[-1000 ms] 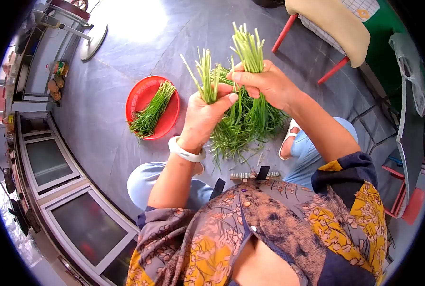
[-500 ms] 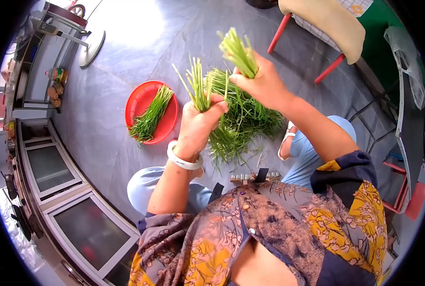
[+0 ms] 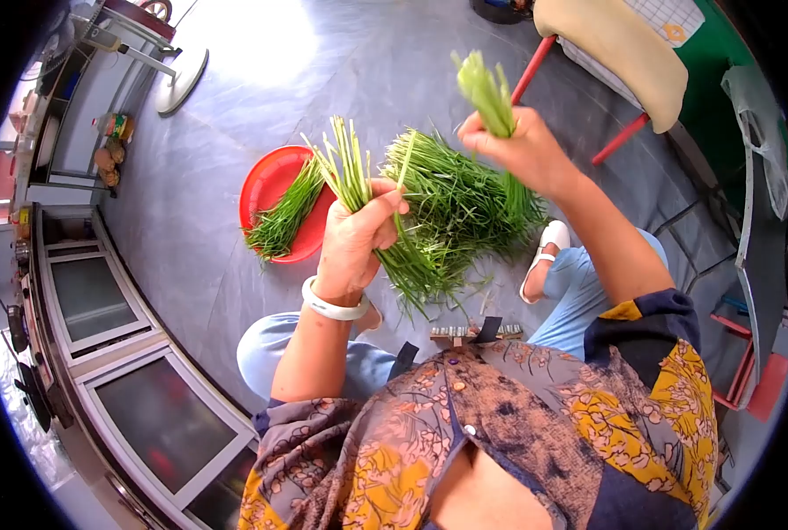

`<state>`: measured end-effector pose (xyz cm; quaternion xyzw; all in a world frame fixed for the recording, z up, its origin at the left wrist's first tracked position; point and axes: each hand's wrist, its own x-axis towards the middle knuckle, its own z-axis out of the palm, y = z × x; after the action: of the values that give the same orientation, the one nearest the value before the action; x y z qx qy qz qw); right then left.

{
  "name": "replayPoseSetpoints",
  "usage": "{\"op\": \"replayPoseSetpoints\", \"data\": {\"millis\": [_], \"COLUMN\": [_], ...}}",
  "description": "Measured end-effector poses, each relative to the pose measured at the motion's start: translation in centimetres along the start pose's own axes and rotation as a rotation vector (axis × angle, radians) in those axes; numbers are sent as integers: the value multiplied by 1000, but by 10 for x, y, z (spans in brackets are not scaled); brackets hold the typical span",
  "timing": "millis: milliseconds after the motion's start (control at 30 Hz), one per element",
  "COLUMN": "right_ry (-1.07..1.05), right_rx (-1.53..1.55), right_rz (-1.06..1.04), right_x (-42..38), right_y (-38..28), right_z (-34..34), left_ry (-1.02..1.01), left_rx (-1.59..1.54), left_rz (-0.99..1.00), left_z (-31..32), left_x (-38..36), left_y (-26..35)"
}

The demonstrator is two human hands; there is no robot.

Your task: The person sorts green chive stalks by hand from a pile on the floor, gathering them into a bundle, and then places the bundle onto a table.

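Observation:
My left hand point(image 3: 354, 237), with a pale bangle at its wrist, is closed around a bunch of chives point(image 3: 346, 168). Their pale stem ends point up and the green leaves hang below the fist. Farther out to the right, my right hand point(image 3: 528, 152) grips a second bunch of chives point(image 3: 484, 95), its light stems upward and somewhat blurred. Between and below both hands, a large loose pile of chives point(image 3: 451, 199) lies on the floor. A red plate point(image 3: 260, 179) left of my left hand carries a neat bundle of chives point(image 3: 290, 216).
Glass-fronted cabinets point(image 3: 164, 420) line the left side. A round white stand base point(image 3: 182, 81) is on the floor at upper left. A red-legged chair with a cream cover point(image 3: 619, 49) stands at upper right, and a plastic bag point(image 3: 758, 150) hangs at the right.
My right hand has moved right and slightly down with its bunch, away from my left hand. My left hand has shifted slightly left and down, still gripping its chives.

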<state>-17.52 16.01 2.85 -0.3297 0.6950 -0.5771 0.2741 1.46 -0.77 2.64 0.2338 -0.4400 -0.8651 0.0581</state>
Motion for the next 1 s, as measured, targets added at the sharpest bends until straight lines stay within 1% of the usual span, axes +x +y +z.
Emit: {"op": "replayPoseSetpoints", "data": {"millis": [33,67,100,167,267,300,367,467,667,867,1000], "right_ry": [-97,-158,-177,-166,-80,-49,-74,17,-33,-127,-201], "right_rx": [25,15,62,80,330,353,398,384,432,486,456], "right_rz": [-1,68,56,107,221,228,206,190,220,175,137], "right_x": [-5,-12,-14,-13,-14,-14,-14,-16,-17,-17,-17], "right_y": [-3,-10,-18,-18,-22,-22,-27,-23,-26,-20,-22], "right_z": [6,10,15,18,33,40,46,50,44,39,34], "left_ry": [2,2,-5,-24,-26,-27,-29,-68,-82,-88,-89], "left_rx": [-12,-24,-31,-45,29,39,59,55,26,67,53], "left_rz": [5,9,11,14,-8,-8,-13,-7,-40,-50,-72], "left_z": [-1,-2,-2,0,8,13,20,22,19,21,22], "left_x": [0,-1,-1,0,2,3,4,5,8,5,1], "left_y": [0,-1,-1,-2,-3,-5,-8,-12,-14,-10,-6]}}
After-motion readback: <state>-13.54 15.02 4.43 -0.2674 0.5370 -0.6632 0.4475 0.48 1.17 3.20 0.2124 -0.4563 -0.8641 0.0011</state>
